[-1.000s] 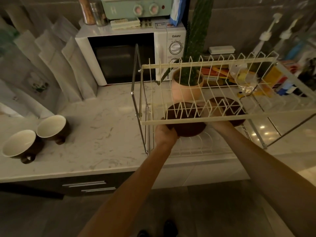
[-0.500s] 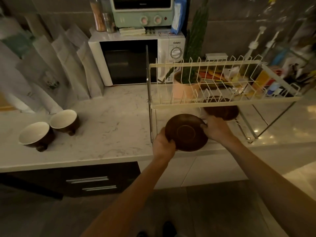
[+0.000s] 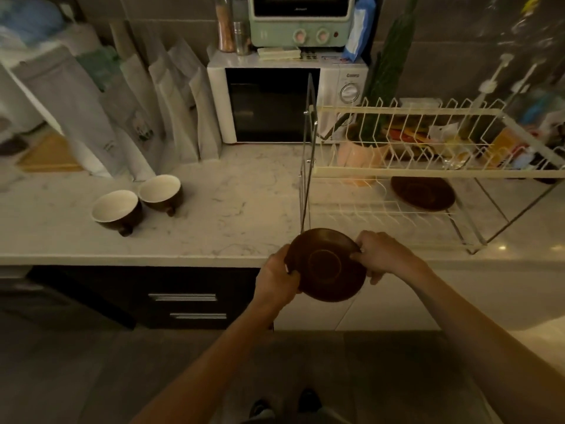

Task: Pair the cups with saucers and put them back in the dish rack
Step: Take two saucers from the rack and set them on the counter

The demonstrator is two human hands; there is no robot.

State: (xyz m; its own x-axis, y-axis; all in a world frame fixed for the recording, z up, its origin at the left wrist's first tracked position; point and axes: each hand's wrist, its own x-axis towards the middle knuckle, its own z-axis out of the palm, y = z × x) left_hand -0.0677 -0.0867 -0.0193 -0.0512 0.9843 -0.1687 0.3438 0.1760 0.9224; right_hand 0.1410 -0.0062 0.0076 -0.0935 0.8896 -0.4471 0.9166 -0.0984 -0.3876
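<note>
I hold a dark brown saucer (image 3: 327,266) in front of the counter edge, tilted toward me. My left hand (image 3: 276,278) grips its left rim and my right hand (image 3: 382,255) grips its right rim. A second brown saucer (image 3: 423,192) lies on the lower tier of the cream wire dish rack (image 3: 406,171) at the right. Two brown cups with white insides, one (image 3: 116,211) nearer and one (image 3: 160,192) behind it, stand side by side on the marble counter (image 3: 232,203) at the left.
A white microwave (image 3: 281,102) with a small green oven (image 3: 301,19) on top stands at the back. Paper bags (image 3: 171,108) lean against the wall at the left. A potted cactus (image 3: 382,96) and clutter sit behind the rack. Dark drawers (image 3: 183,301) are below the counter.
Both hands have pulled the saucer out from the rack's lower tier, toward me and down past the counter edge. The other saucer stays in the rack.
</note>
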